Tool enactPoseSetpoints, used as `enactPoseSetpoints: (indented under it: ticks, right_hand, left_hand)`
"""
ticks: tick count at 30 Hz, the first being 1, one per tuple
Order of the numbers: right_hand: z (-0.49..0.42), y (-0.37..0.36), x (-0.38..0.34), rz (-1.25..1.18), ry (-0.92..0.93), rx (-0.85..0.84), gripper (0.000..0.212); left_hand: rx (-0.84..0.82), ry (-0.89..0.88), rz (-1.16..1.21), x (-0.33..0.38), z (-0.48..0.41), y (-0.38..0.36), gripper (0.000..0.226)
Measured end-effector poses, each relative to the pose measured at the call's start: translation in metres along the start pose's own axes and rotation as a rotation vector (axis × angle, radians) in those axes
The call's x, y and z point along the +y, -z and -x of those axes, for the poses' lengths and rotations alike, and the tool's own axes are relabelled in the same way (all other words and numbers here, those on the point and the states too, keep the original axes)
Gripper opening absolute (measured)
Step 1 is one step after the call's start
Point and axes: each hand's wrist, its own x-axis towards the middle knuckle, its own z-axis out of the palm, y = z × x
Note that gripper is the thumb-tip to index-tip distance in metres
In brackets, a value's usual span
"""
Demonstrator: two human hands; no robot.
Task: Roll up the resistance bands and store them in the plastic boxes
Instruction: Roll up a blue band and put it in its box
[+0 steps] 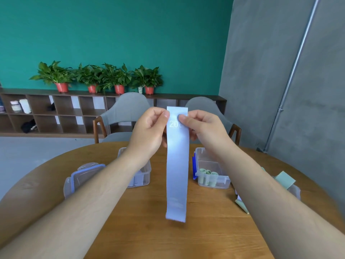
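Your left hand and right hand fingers pinch the band's top; it hangs above the tabletop.

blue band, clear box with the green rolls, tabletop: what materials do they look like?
blue band: thin rubber or latex by the look, matte; hangs limp and flat, with white print.
clear box: rigid transparent plastic, glossy; green rolls show through its wall.
tabletop: wood or wood veneer, satin finish; grain lines run across it, solid or veneer unclear.
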Motion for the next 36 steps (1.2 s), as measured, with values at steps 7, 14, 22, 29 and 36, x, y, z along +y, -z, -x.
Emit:
enactPoseSetpoints:
  ticks: [7, 14, 22, 29, 36]
  right_hand:
    - [0.0, -0.005, 0.043, 0.003, -0.202, -0.047, 0.03]
    - [0.005, -0.025, 0.16, 0.096, -0.392, -0.02, 0.03]
    - [-0.003, -0.05, 0.242, 0.262, -0.271, 0.05, 0.019]
    - [-0.002, -0.053, 0.257, 0.222, -0.218, 0.105, 0.015]
    - [-0.003, -0.054, 0.256, 0.297, -0.192, 0.064, 0.025]
  left_hand:
    - [0.009, 0.234, -0.025, -0.042, 0.01, -0.008, 0.022]
    - [-0.024, 0.482, -0.175, -0.151, 0.038, -0.025, 0.014]
    - [-0.045, 0.422, -0.411, -0.223, 0.05, -0.035, 0.024]
    - [-0.091, 0.31, -0.405, -0.24, 0.048, -0.039, 0.027]
    - [-0.051, 0.326, -0.409, -0.241, 0.04, -0.035, 0.028]
